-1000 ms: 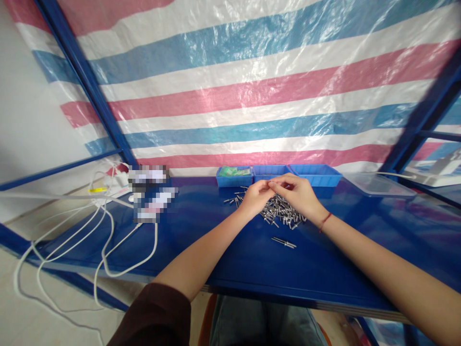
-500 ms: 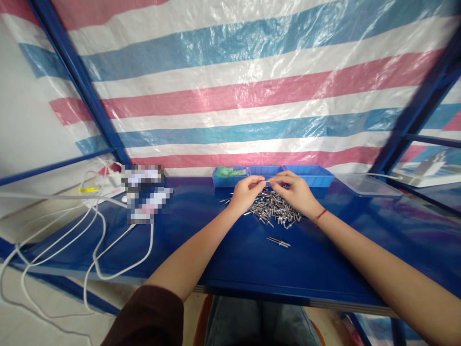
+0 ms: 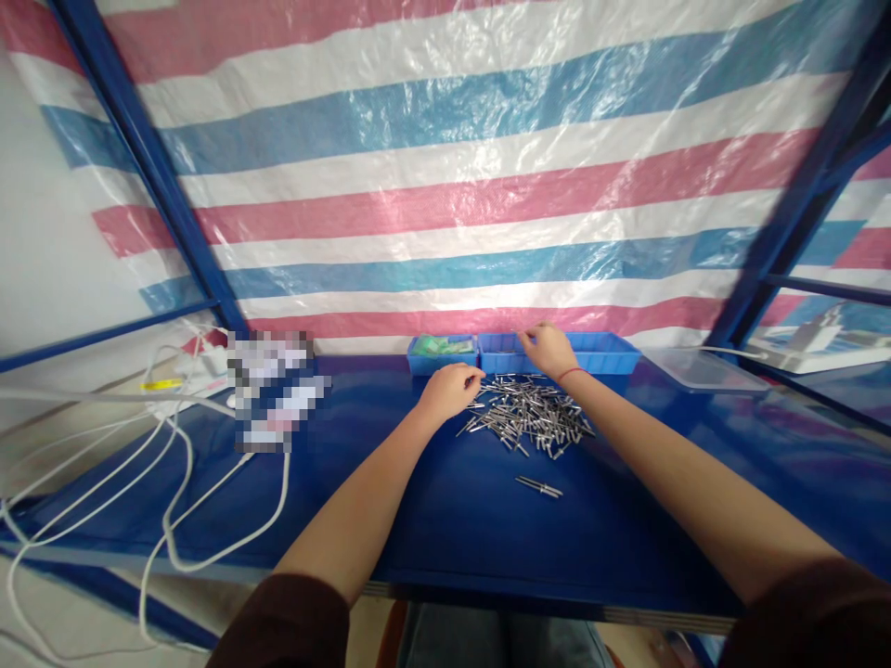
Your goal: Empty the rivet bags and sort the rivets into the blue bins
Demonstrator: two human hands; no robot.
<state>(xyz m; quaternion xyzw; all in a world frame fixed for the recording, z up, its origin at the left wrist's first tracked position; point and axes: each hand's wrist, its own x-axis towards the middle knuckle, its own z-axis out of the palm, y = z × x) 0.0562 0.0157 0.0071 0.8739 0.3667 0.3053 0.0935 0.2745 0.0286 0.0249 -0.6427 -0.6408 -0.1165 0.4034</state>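
Observation:
A loose pile of silver blind rivets (image 3: 533, 417) lies on the blue tabletop, with a few separate rivets (image 3: 538, 487) nearer the front edge. At the pile's left side, my left hand (image 3: 449, 391) is closed with its fingers curled; a small dark spot shows at the fingertips, too small to name. My right hand (image 3: 551, 350) reaches over the long blue bin (image 3: 604, 353) behind the pile. Its fingers are pinched together and point down and left above the bin. Whatever they hold, if anything, is not visible.
A smaller blue bin (image 3: 442, 360) holds a green plastic packet (image 3: 438, 345). A clear lid (image 3: 703, 368) lies at right. White cables (image 3: 187, 501) hang over the table's left side, near a blurred-out item (image 3: 275, 399). Striped sheeting (image 3: 445, 204) closes off the back.
My hands, which met above the pile, have parted. The right has moved up over the long bin, and the left has drawn back left and down. The view has tilted slightly up.

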